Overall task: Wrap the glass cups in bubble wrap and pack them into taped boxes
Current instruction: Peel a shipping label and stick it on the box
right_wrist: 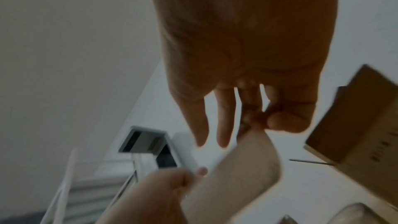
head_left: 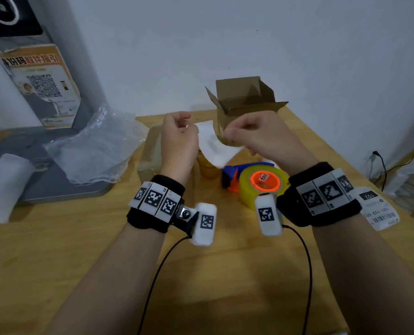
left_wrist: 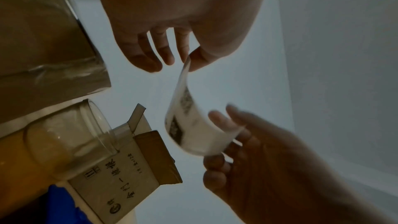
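Both hands are raised above the table and hold a white sheet [head_left: 213, 143] with dark print between them. My left hand [head_left: 188, 125] pinches one end of the sheet [left_wrist: 189, 125] between thumb and forefinger. My right hand [head_left: 231, 135] pinches the other end of the sheet [right_wrist: 237, 176]. Under the sheet a glass cup [head_left: 207, 166] stands on the table, seen on its side as a clear cup [left_wrist: 71, 135] in the left wrist view. An open cardboard box [head_left: 244, 100] stands behind the hands. Loose bubble wrap [head_left: 92, 151] lies at the left.
A yellow tape roll [head_left: 261, 187] on a blue and orange dispenser [head_left: 230, 175] sits near my right wrist. A taped box [left_wrist: 43, 40] stands by my left hand. A grey machine base [head_left: 56, 187] and a white roll [head_left: 2, 187] fill the left side.
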The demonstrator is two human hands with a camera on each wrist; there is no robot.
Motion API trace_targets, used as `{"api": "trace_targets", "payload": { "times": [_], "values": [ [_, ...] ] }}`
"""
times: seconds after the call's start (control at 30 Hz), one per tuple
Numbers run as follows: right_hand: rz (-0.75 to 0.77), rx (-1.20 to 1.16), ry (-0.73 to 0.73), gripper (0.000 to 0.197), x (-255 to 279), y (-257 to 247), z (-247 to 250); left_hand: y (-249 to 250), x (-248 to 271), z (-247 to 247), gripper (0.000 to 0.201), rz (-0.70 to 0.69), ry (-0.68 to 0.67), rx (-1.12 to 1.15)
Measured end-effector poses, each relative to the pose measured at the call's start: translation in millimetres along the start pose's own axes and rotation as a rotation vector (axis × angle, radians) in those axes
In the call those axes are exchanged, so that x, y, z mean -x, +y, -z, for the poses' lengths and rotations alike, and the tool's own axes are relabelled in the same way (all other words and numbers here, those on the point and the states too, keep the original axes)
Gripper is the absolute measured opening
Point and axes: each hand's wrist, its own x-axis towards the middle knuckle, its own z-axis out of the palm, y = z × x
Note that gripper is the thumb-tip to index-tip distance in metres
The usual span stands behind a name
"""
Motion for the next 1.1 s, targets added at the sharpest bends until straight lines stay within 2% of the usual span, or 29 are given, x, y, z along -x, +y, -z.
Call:
{"api": "trace_targets", "payload": {
  "times": [0.1,0.23,0.3,0.4,0.47,0.57,0.63,0.8,0.93,1.1],
  "values": [
    [0.017,0.231,-0.178,0.024,2.3,-15.5,-21.0,4.3,2.1,7.4,0.033,-0.069,-0.008,-0.022],
    [-0.004,0.241,-0.285,0.033,2.2,-21.2,-46.6,10.2,6.8,19.3,0.04,-0.133,-0.052,-0.054],
    [0.009,0.257,-0.274,0.034,0.8,-21.5,-57.5,12.1,8.0,24.6,0.034,-0.131,-0.097,-0.067],
    [0.067,0.313,-0.203,0.013,-2.7,-20.4,-68.2,17.5,9.3,33.8,0.017,-0.123,-0.14,-0.075],
    [0.097,0.303,-0.18,0.01,-3.2,-21.7,-70.0,21.3,9.7,40.8,0.013,-0.122,-0.151,-0.087],
    [0.131,0.188,-0.232,0.004,0.5,-28.2,-70.0,21.7,7.8,49.9,0.01,-0.112,-0.167,-0.05],
    [0.141,0.137,-0.273,0.009,4.4,-34.7,-69.1,21.3,7.5,54.4,0.006,-0.109,-0.176,-0.044],
    [0.091,-0.03,-0.241,0.025,5.5,-43.3,-68.3,17.1,1.7,64.8,0.017,-0.126,-0.217,-0.04],
    [0.105,-0.103,-0.253,0.022,5.9,-40.3,-70.0,14.2,-3.9,70.5,0.018,-0.137,-0.211,-0.034],
    [0.164,-0.06,-0.14,0.017,-3.2,-32.9,-76.0,21.4,-8.0,76.6,0.02,-0.133,-0.243,0.015]
  ]
}}
